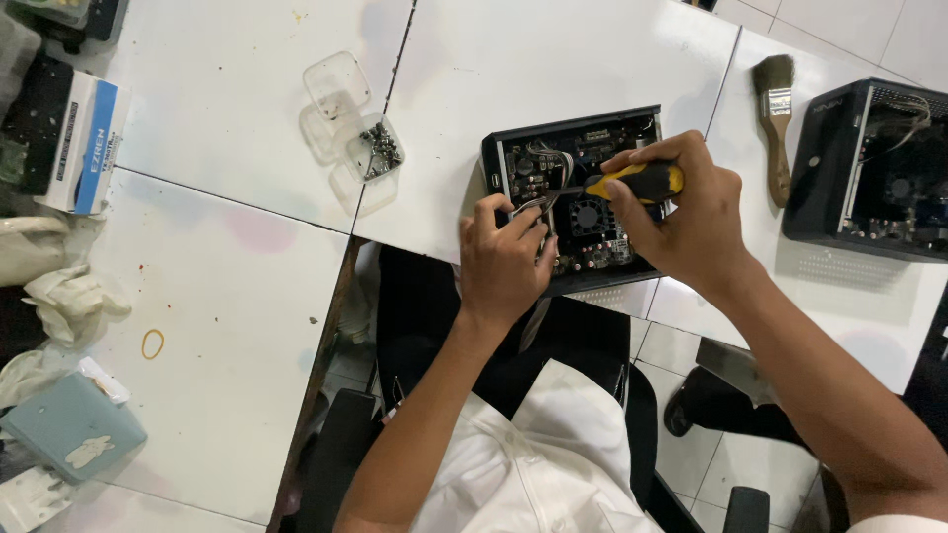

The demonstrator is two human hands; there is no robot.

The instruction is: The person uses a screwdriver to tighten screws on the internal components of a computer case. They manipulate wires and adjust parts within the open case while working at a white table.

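1. The right hand point(691, 212) was closed around a screwdriver point(632, 183), its tip down inside the open case point(578, 197).
2. The left hand point(504, 262) pinched a part at the case's near edge; which part was hidden by the fingers.
3. The case overhung the tabletop point(523, 69) edge. Its bare board looked fragile, best held by the stiff shell.
4. A screw tub point(375, 148) lay well left, a brush point(775, 118) right.
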